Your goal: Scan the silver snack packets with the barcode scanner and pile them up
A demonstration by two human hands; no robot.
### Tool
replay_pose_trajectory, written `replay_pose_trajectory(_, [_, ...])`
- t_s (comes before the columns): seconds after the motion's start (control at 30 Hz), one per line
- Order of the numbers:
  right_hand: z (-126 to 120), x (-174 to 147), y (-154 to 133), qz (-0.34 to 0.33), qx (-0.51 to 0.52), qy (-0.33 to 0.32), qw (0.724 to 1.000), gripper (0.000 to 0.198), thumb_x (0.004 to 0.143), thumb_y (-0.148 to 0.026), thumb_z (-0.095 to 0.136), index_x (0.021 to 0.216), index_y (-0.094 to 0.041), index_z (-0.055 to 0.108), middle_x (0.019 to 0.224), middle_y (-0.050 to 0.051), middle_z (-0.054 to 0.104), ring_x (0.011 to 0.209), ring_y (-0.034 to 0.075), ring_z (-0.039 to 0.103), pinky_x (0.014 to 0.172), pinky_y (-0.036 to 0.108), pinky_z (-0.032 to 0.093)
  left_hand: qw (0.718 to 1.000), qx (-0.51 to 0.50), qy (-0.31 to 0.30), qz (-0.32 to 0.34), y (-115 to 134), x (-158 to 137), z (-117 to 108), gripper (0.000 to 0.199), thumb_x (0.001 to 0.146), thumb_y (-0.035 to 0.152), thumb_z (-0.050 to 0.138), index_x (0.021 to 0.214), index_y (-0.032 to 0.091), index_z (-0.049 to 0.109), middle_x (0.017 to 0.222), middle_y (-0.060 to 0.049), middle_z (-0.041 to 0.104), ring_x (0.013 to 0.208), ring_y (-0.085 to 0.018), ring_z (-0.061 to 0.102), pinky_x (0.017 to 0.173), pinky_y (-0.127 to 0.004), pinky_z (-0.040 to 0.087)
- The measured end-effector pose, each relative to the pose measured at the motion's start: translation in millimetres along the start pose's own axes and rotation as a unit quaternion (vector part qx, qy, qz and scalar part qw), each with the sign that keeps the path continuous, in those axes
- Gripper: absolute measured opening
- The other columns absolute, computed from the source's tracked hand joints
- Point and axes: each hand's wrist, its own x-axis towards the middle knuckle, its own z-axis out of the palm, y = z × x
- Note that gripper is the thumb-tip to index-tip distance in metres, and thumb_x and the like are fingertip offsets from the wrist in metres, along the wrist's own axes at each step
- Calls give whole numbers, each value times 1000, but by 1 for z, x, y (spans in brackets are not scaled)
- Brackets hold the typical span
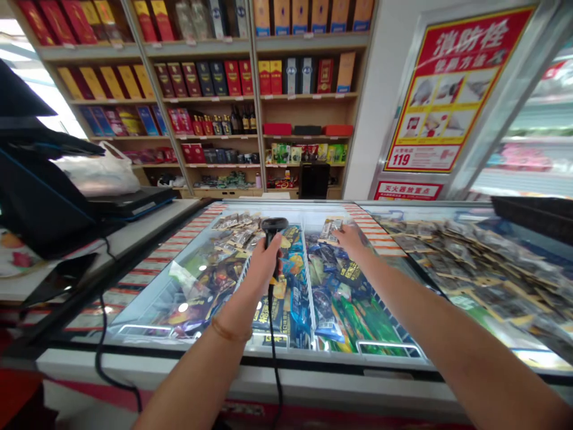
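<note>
My left hand (267,258) is wrapped round the handle of a black barcode scanner (274,224), held above the freezer's glass top. Its black cord (271,334) hangs down over the front edge. To the right, my right hand (349,237) pinches a small flat packet (330,230) with brown and pale colouring, at or just above the glass. Several similar packets (242,230) lie in a loose pile on the glass, left of the scanner. Through the glass show wire baskets of bagged frozen goods (293,286).
A large heap of small packets (474,263) covers the freezer top at right, by a black tray (532,218). On the left are a dark checkout screen (36,173) and a scale (134,203) bearing a white plastic bag (101,170). Shelves of boxes (215,77) stand behind.
</note>
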Motion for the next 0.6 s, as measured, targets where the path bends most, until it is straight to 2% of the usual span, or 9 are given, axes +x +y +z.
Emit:
replay_pose_trajectory(0.07, [25, -4, -31, 53, 108, -67, 991, 12, 77, -28, 71, 77, -18, 65, 61, 0, 64, 57, 16, 61, 57, 28, 53, 999, -2, 39, 9, 5, 3, -29, 53, 72, 66, 76, 88, 23, 50, 60, 7, 54, 38, -8, 46, 37, -22, 35])
replay_pose_trajectory(0.2, [100, -12, -96, 71, 141, -145, 977, 26, 75, -22, 78, 57, -19, 59, 43, -4, 49, 44, 11, 47, 48, 24, 41, 992, -13, 125, 10, 9, 0, -87, 54, 71, 66, 76, 89, 23, 50, 61, 8, 55, 40, -9, 48, 38, -22, 38])
replay_pose_trajectory(0.3, [161, -18, -134, 66, 151, -175, 971, 32, 75, -23, 82, 55, -19, 58, 41, -5, 47, 44, 11, 49, 49, 23, 44, 987, -24, 159, 10, 13, -5, -118, 52, 72, 64, 75, 90, 22, 51, 61, 7, 55, 40, -9, 48, 38, -22, 39])
replay_pose_trajectory(0.4, [207, -21, -158, 57, 159, -194, 966, 29, 77, -22, 82, 59, -20, 60, 47, -3, 56, 50, 13, 60, 55, 23, 52, 986, -30, 167, 1, 18, -11, -136, 48, 73, 62, 75, 89, 23, 51, 61, 7, 54, 40, -10, 48, 37, -22, 39])
replay_pose_trajectory(0.5, [227, -20, -164, 45, 157, -189, 968, 19, 83, -21, 77, 69, -19, 64, 56, -1, 64, 59, 16, 69, 62, 26, 58, 985, -30, 170, -3, 21, -13, -142, 48, 74, 62, 74, 89, 23, 51, 60, 7, 54, 39, -10, 46, 36, -22, 38])
replay_pose_trajectory(0.6, [220, -13, -150, 30, 134, -160, 978, 7, 85, -20, 72, 79, -18, 70, 64, 1, 70, 66, 19, 74, 66, 28, 60, 988, -32, 153, 1, 18, -13, -136, 51, 72, 63, 76, 90, 22, 52, 61, 7, 55, 40, -9, 47, 36, -22, 39])
